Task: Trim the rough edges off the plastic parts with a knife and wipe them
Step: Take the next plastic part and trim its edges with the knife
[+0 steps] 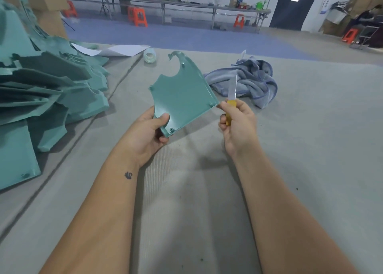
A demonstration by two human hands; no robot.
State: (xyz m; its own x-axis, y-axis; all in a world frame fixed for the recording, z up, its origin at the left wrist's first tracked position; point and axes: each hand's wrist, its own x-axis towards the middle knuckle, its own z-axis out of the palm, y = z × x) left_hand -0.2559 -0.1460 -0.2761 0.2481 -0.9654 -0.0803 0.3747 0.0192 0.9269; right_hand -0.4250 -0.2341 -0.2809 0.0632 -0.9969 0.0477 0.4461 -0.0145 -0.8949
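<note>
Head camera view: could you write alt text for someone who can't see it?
A person's left hand holds up a teal plastic part while the right hand grips a yellow-handled knife, blade up, beside the part's corner. A blue cloth lies behind on the grey table, with a pile of teal parts at left.

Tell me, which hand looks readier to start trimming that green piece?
The right hand: it already holds the yellow-handled knife, blade up beside the corner of the flat green plastic part. The left hand is busy holding that part.
</note>
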